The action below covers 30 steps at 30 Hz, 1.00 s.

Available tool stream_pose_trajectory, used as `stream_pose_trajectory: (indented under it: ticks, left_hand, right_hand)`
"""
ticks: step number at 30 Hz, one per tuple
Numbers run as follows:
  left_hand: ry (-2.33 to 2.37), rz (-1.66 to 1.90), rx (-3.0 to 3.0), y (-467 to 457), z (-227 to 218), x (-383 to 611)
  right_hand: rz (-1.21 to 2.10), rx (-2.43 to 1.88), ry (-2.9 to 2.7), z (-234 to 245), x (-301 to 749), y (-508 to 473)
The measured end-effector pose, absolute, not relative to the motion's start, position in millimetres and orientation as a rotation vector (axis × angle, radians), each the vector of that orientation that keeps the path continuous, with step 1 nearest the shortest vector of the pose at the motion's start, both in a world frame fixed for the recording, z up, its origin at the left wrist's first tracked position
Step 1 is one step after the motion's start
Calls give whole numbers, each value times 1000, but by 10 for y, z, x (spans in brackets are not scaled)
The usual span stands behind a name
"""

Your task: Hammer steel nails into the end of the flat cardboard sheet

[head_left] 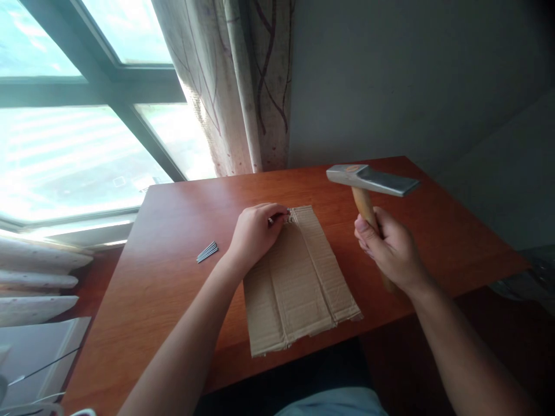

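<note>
Closest to the camera, both bare forearms reach out over the near edge of the wooden counter. A flat piece of cardboard lies on it, creased lengthwise. Its ragged near end hangs just past the counter's edge and its far end points toward the wall.

To the right of the cardboard and raised off the counter, the right hand has its grip closed fully around the wooden handle of a hammer. The thumb lies along the handle. The handle's butt pokes out below the hand, and the grey metal head is up in the air, above and to the right of the cardboard's far end.

Further in, the left hand rests on the far left corner of the cardboard. Its grip is pinched, thumb and fingertips together on a small nail at the cardboard's far edge. The nail is too small to tell whether it stands upright.

Left of that hand, well apart from the cardboard, a few loose nails lie bunched together on the bare counter.

Beyond the counter's far edge hangs a patterned curtain, with a bright window to its left and a plain grey wall to its right.
</note>
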<state>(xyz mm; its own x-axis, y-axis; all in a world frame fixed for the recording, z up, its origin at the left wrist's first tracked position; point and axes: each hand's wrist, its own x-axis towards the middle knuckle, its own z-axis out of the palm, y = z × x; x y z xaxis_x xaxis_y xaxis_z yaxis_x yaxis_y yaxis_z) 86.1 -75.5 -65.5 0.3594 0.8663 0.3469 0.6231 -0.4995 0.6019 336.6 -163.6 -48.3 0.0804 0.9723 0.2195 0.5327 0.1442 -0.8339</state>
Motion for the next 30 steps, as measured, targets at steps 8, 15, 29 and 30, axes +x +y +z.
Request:
stream_pose_trajectory:
  ticks: [8,15,29,30]
  left_hand:
    - [1273,907,2247,-742,-681,857]
    - [1273,892,2235,-733,-696,854]
    - [1323,823,2210,-748,-663,864]
    - [1327,812,2215,-747,-663,863]
  right_hand:
    - [389,-1676,-2100,-41,3233,-1456]
    - [331,-1734,-2207,214,3137,-1349]
    - [454,-1844,-2183,216,3107,-1387]
    - [461,-1841,-2195,205,3107,-1389]
